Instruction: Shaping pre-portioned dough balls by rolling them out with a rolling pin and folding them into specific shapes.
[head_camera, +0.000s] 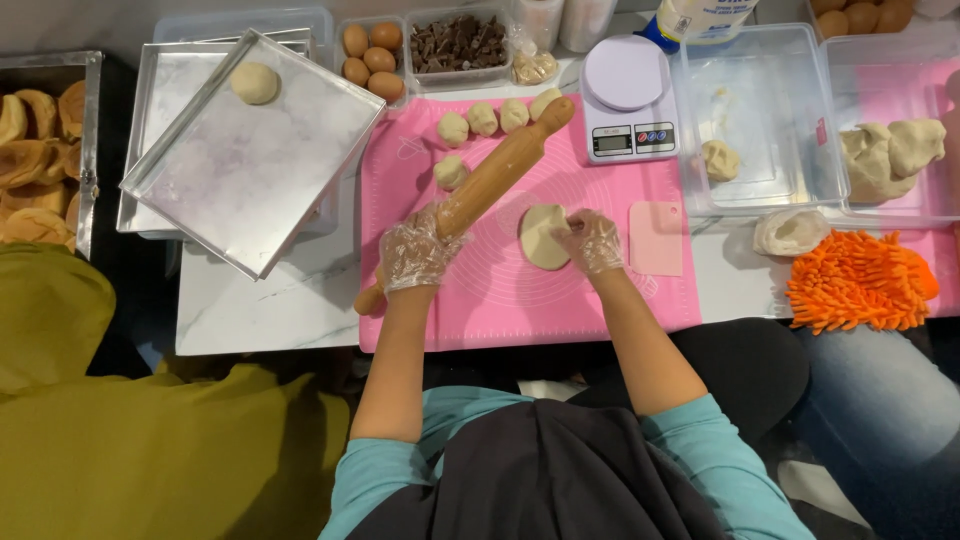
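Rolling looks paused: the gloved left hand (418, 252) grips the long wooden rolling pin (490, 180) while the right hand (592, 240) pinches the flattened pale dough round (543, 237) on the pink silicone mat (520, 290), probably needing turning.

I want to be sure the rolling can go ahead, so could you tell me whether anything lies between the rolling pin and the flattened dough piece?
Nothing visible does. The left hand holds the rolling pin just left of the flattened dough, which the right hand touches; only bare pink mat lies between them.
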